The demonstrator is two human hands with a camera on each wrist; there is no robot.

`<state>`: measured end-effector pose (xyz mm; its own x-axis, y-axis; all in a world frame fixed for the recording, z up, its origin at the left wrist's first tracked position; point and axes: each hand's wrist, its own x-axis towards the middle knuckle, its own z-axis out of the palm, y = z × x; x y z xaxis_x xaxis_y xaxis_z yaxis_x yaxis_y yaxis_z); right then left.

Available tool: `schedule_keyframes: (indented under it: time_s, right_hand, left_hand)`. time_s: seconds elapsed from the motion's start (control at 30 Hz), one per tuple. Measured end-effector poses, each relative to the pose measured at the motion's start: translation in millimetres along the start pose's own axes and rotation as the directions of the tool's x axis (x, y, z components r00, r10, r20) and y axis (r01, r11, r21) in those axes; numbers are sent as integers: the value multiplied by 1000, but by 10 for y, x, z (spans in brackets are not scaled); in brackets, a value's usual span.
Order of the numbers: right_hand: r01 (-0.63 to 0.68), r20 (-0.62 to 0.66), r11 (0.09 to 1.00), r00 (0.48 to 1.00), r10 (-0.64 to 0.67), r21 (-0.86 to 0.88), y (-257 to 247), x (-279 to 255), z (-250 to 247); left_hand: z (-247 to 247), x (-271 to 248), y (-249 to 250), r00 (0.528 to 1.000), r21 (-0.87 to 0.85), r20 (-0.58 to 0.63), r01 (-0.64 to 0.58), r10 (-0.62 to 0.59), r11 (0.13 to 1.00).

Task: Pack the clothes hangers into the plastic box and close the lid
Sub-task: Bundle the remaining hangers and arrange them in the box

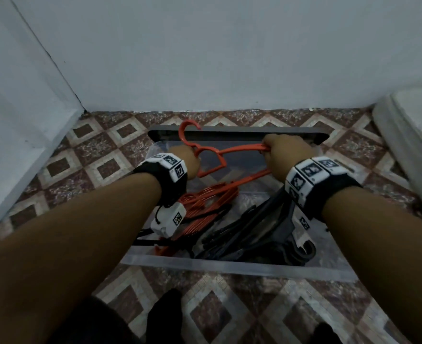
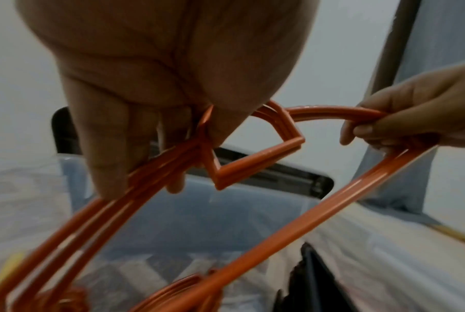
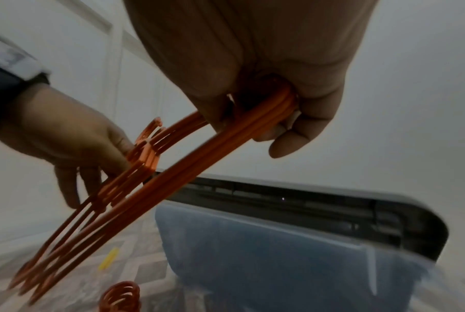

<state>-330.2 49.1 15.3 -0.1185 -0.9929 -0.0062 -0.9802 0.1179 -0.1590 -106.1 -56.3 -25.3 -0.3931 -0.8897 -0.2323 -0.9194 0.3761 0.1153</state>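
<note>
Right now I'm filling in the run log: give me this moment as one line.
left hand: grips orange hangers near hook | right hand: grips their end | plastic box: open, holds orange and black hangers | lid: off

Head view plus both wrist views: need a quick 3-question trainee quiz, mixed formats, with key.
1. True or false: both the left hand and the right hand grip the bunch of orange plastic hangers above the clear plastic box.
2. Multiple choice: besides orange hangers, the box already holds A) black hangers B) folded towels C) shoes.
3. Fill in: the dark grey lid stands behind the box, against the ____ .

Key: 1 true; 2 A; 3 wall.
</note>
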Motion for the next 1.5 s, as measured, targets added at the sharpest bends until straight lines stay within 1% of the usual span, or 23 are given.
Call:
schedule_keyframes:
  time_s: [0.07, 0.13, 0.23, 0.3, 0.43, 0.5, 0.6, 0.7, 0.73, 0.8, 0.87, 0.9, 0.97, 1.03, 1.07, 1.1, 1.17, 1.2, 1.3, 1.33, 1.37, 1.43, 1.5]
  right_hand:
    - [-48, 55, 997, 997, 45, 53, -47, 164, 157]
    - [-126, 112, 987, 987, 114, 98, -43, 290, 340]
    - [-210, 204, 969, 962, 182, 126, 33, 410, 622]
    - [-244, 255, 957, 946, 200, 155, 109, 453, 780]
    - [-267, 293, 941, 935, 201, 208, 260, 521, 962]
    - [-276, 270, 928, 941, 207, 252, 348, 574, 1028]
    - [-296, 238, 909, 944, 230, 295, 477, 631, 1112]
    - [-300, 174, 899, 951, 256, 319, 538, 632, 1158]
    - [-300, 153, 895, 953, 263, 330, 542, 632, 1161]
    - [-295, 135, 888, 955, 264, 353, 529, 638, 1130]
    - [-285, 125, 884, 958, 256, 370, 472, 645, 1017]
    - [-277, 121, 884, 961, 249, 378, 431, 642, 934]
    - [-243, 105, 881, 970, 219, 406, 337, 608, 730]
    - [-190, 67, 878, 982, 179, 440, 219, 537, 477]
    - [-162, 39, 876, 986, 162, 454, 160, 491, 327]
    - [-139, 9, 873, 988, 152, 467, 108, 435, 164]
    - [-99, -61, 866, 987, 147, 490, 26, 300, -178]
    - [-83, -99, 860, 983, 153, 503, 4, 214, -346]
    - [-58, -191, 826, 962, 196, 560, -9, -106, -749]
    - [-51, -211, 815, 955, 210, 578, -4, -221, -840]
    - [-48, -221, 803, 950, 221, 594, -1, -336, -908]
    - [-47, -230, 782, 943, 239, 622, 1, -517, -956]
    - [-50, -226, 765, 941, 251, 642, 4, -657, -894]
  left_hand:
    - [145, 140, -116, 997, 107, 77, -26, 18, 994]
    - [270, 241, -225, 981, 279, 193, -70, 16, 958]
    - [444, 353, -340, 917, 483, 394, -153, -58, 862]
    - [540, 401, -350, 864, 530, 493, -204, -104, 823]
    - [850, 601, -429, 828, 513, 530, -140, -183, 847]
    - [1033, 685, -453, 833, 562, 520, -166, -190, 810]
    - [1205, 790, -479, 853, 577, 485, -146, -193, 804]
    - [1253, 873, -523, 819, 550, 541, -173, -190, 817]
    - [1200, 873, -529, 818, 552, 540, -168, -197, 817]
    - [1065, 845, -524, 804, 565, 550, -159, -226, 810]
    - [893, 796, -470, 767, 481, 593, -92, -246, 872]
    - [859, 755, -447, 761, 398, 615, -73, -207, 914]
    - [790, 644, -385, 761, 314, 632, -83, -143, 946]
    - [687, 425, -269, 721, 318, 674, -88, -160, 944]
    - [638, 294, -211, 686, 362, 705, -135, -176, 922]
    - [609, 156, -161, 668, 401, 725, -209, -169, 892]
    - [566, -95, -98, 648, 462, 749, -356, -141, 812]
    - [567, -192, -77, 647, 480, 751, -398, -132, 781]
    - [606, -476, -57, 705, 543, 709, -540, -6, 643]
    - [603, -534, -43, 715, 557, 698, -567, 27, 606]
    - [587, -561, -26, 733, 572, 679, -562, 39, 598]
    - [435, -550, 28, 770, 549, 631, -525, 89, 650]
    - [223, -536, 82, 837, 538, 529, -457, 138, 709]
